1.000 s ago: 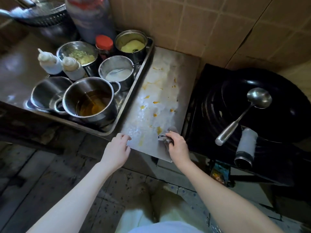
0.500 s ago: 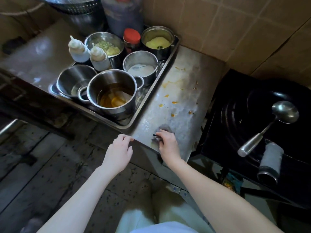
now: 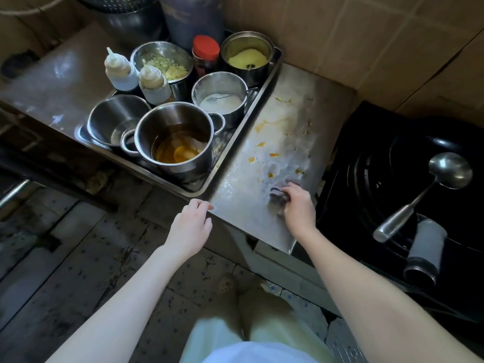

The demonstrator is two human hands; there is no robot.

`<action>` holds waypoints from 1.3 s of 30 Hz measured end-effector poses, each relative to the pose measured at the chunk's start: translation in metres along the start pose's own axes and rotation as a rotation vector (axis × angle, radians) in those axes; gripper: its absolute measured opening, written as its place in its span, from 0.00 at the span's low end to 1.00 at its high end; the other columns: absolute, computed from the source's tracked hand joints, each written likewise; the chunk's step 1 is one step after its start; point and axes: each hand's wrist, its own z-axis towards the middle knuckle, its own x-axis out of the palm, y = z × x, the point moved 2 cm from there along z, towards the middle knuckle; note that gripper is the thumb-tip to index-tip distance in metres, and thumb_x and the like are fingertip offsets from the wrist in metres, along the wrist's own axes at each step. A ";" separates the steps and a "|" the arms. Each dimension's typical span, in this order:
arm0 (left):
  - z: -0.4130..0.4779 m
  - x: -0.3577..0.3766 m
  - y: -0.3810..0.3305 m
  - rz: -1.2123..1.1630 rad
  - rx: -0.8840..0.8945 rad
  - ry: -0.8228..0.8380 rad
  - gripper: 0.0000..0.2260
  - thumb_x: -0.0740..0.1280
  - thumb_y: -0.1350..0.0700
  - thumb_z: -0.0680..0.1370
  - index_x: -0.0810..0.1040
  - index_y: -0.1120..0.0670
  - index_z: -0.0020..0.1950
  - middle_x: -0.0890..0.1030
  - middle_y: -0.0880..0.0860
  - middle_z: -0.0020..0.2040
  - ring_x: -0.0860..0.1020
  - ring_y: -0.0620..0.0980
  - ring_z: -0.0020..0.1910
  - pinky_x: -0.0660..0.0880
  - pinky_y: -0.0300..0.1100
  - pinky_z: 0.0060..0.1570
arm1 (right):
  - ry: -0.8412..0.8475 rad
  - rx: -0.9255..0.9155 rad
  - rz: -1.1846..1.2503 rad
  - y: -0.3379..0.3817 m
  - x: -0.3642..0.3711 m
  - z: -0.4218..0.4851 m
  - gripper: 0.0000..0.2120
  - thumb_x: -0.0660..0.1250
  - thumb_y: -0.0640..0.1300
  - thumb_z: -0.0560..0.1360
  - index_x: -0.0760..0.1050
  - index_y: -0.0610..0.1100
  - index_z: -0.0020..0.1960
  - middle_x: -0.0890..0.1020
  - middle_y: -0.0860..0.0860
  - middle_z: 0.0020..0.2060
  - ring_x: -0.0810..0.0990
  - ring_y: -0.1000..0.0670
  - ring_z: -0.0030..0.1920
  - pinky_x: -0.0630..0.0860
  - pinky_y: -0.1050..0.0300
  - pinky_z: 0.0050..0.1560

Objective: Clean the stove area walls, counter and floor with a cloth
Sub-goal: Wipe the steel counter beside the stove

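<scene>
A: Cloth (image 3: 278,199): dark, bunched, pressed on the steel surface (image 3: 243,184) near its front edge, below orange spatters (image 3: 271,175).
B: Grip?
A: Right hand (image 3: 298,205) closed over the cloth. Left hand (image 3: 190,229) loosely curled, holding nothing, fingertips at the surface's corner.
B: Surroundings?
A: Tray (image 3: 264,93) of pots left; black wok (image 3: 432,192) with ladle (image 3: 419,195) right.

Orange splotches (image 3: 273,155) speckle the silvery steel counter (image 3: 235,184). At eleven o'clock from them a jar wears a red lid (image 3: 206,46). The wok (image 3: 419,163) at three o'clock is black; the wall tiles (image 3: 366,35) are tan.
</scene>
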 end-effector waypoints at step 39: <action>0.036 0.007 0.007 -0.115 0.207 -0.004 0.10 0.64 0.56 0.78 0.74 0.51 0.60 0.73 0.50 0.61 0.78 0.47 0.48 0.78 0.44 0.51 | 0.048 -0.137 0.010 0.059 0.046 0.000 0.14 0.62 0.31 0.74 0.79 0.40 0.55 0.78 0.41 0.60 0.73 0.44 0.62 0.70 0.56 0.60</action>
